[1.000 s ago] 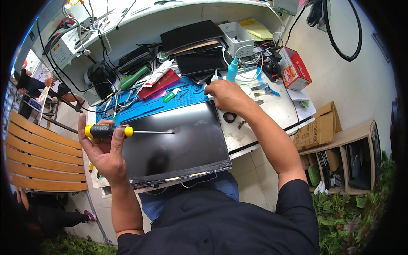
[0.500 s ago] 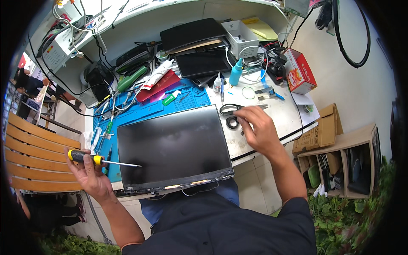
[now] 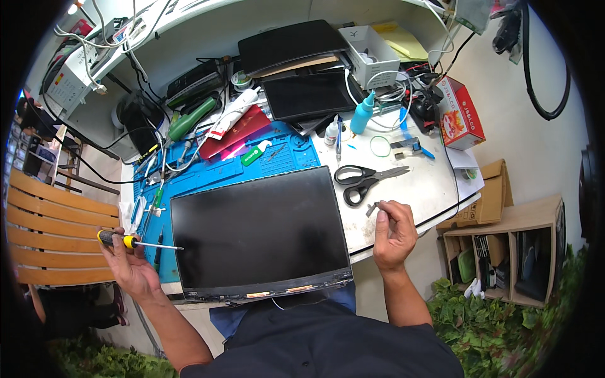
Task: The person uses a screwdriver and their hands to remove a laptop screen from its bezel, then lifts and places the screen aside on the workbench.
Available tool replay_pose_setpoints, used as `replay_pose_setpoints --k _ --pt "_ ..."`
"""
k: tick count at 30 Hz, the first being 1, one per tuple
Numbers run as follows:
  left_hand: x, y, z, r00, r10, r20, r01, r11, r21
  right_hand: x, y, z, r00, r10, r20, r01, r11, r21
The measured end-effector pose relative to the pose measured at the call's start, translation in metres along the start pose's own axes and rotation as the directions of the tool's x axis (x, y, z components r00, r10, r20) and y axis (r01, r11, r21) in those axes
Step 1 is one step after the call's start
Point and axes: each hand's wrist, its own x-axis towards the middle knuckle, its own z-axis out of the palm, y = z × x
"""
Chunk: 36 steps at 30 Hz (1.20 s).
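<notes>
My left hand [image 3: 133, 271] is closed round the handle of a yellow-and-black screwdriver [image 3: 130, 242], its shaft pointing right, with the tip over the left edge of a dark laptop screen panel [image 3: 261, 233]. The panel lies at the near edge of the desk, its lower edge strip exposed. Right of it, my right hand [image 3: 396, 239] has thumb and fingers drawn together at a small dark grey piece [image 3: 370, 210], just above or on the desk. Black-handled scissors [image 3: 355, 194] lie beyond that hand, blades to the right.
A blue work mat [image 3: 220, 167] under the panel carries cables, a green-handled tool [image 3: 192, 118] and a red folder [image 3: 236, 132]. Behind stand a blue bottle [image 3: 362, 114], a small white bottle [image 3: 331, 131], stacked dark panels [image 3: 309, 97] and a white box [image 3: 372, 60]. A red box [image 3: 463, 113] stands right.
My right hand has drawn back from over the scissors toward me, down to the small dark piece. The screwdriver has shifted left, its tip now at the panel's edge. The view has moved slightly.
</notes>
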Motion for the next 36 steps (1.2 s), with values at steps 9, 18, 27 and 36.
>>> replay_pose_setpoints --k 9,18,27,36 --pt "0.026 0.004 0.008 0.999 0.042 -0.022 -0.041 0.999 0.026 -0.002 -0.002 0.001 0.999 -0.028 0.031 0.031 0.995 -0.090" --pt "0.053 0.038 0.023 0.919 -0.117 0.377 -0.036 0.926 0.376 -0.005 -0.005 0.001 0.996 -0.024 0.083 0.032 0.994 -0.101" --pt "0.080 0.036 0.078 0.623 -0.581 0.524 -0.185 0.542 0.820 -0.009 0.000 0.000 0.990 0.003 0.139 0.011 0.995 -0.101" --pt "0.091 -0.014 0.119 0.529 -0.472 0.705 -0.669 0.279 0.689 -0.012 0.000 0.000 0.993 0.046 0.113 -0.039 0.997 -0.061"
